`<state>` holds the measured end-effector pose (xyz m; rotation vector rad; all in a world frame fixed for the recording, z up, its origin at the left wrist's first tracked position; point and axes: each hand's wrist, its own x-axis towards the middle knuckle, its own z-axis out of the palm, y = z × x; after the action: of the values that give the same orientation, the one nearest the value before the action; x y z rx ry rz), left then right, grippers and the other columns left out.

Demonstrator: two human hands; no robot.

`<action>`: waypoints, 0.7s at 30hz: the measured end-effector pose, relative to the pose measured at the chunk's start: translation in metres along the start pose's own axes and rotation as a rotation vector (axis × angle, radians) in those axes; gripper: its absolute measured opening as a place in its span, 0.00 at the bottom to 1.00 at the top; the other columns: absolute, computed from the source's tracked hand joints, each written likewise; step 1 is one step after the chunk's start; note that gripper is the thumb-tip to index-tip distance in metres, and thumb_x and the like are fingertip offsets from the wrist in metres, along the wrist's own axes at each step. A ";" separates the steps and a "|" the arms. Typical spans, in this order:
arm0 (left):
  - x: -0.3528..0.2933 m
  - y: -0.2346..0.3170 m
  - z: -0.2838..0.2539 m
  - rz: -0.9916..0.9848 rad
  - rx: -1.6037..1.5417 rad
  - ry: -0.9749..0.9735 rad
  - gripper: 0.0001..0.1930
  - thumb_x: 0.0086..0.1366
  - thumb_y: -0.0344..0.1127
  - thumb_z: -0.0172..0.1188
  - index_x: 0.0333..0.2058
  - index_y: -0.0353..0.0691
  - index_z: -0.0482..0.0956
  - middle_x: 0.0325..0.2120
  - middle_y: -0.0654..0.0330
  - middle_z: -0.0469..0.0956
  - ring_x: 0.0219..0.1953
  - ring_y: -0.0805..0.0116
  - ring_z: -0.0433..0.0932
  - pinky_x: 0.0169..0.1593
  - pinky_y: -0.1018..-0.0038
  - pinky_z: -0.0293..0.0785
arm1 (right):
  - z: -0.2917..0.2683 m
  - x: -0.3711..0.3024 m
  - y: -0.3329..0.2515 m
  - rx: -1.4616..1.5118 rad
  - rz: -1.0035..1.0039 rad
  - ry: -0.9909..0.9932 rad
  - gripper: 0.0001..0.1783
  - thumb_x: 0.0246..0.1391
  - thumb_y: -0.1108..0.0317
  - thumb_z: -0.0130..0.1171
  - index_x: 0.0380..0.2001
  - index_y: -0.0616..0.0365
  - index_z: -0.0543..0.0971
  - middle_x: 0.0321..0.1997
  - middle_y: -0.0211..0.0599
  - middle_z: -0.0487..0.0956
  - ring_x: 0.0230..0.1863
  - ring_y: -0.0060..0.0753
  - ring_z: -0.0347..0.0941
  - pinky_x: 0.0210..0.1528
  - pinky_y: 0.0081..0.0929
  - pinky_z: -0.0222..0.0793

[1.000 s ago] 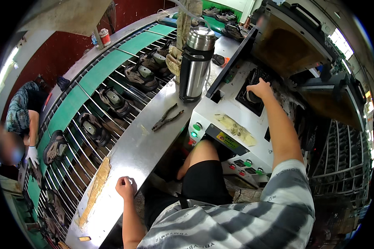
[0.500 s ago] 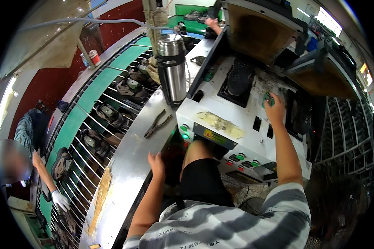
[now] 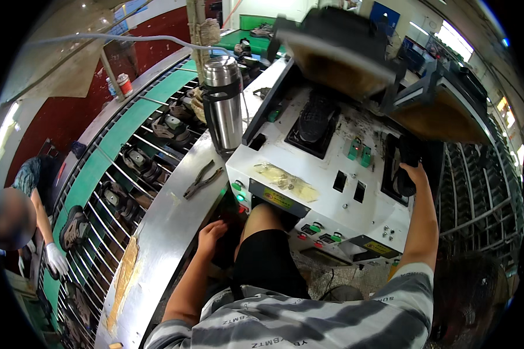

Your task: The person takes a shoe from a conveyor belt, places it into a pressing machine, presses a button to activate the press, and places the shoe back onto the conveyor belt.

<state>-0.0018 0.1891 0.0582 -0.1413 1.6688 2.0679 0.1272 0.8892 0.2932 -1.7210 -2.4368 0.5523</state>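
Observation:
My right hand (image 3: 412, 176) is closed around the end of a black shoe (image 3: 403, 181) in the right-hand bay of a white press machine (image 3: 326, 180). Part of that shoe is hidden by my fingers and by shadow. In the left bay lies another black shoe (image 3: 315, 119), under a raised lid (image 3: 337, 61) with a brown underside. Two green switches (image 3: 359, 151) sit between the bays. My left hand (image 3: 212, 232) hovers near the metal bench edge, fingers curled in, with nothing visible in it.
Pliers (image 3: 202, 179) and a steel flask (image 3: 222, 107) stand or lie on the metal bench (image 3: 157, 232). A second lid (image 3: 442, 113) tilts over the right bay. Shoes (image 3: 137, 163) line a roller conveyor at left, where a co-worker's gloved hand (image 3: 56, 260) reaches.
My right hand has gone from a green switch to the shoe in the right bay. The left lid has tipped lower. My left hand's fingers have curled in.

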 end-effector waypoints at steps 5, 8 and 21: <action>-0.084 -0.028 -0.108 0.130 -0.028 0.377 0.09 0.63 0.29 0.52 0.39 0.31 0.78 0.29 0.56 0.79 0.30 0.66 0.80 0.34 0.74 0.77 | 0.008 -0.029 -0.026 0.008 -0.020 0.141 0.59 0.32 0.49 0.61 0.69 0.56 0.50 0.64 0.53 0.67 0.64 0.53 0.63 0.63 0.44 0.59; -0.121 -0.028 -0.138 0.162 -0.022 0.509 0.08 0.63 0.29 0.53 0.36 0.30 0.78 0.23 0.58 0.76 0.25 0.69 0.77 0.34 0.72 0.78 | 0.014 -0.045 -0.010 0.118 0.076 0.318 0.57 0.35 0.44 0.62 0.68 0.54 0.53 0.63 0.53 0.67 0.63 0.54 0.63 0.61 0.44 0.61; -0.110 -0.025 -0.062 0.070 0.084 0.101 0.10 0.64 0.30 0.55 0.43 0.35 0.77 0.30 0.59 0.79 0.33 0.70 0.79 0.39 0.75 0.76 | 0.119 -0.174 0.101 1.356 -0.318 0.850 0.33 0.37 0.78 0.63 0.50 0.73 0.65 0.50 0.47 0.71 0.46 0.37 0.70 0.51 0.33 0.68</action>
<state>0.0924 0.1012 0.0607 -0.1645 1.8429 2.0682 0.2435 0.7301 0.1683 -0.6895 -1.1090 0.8598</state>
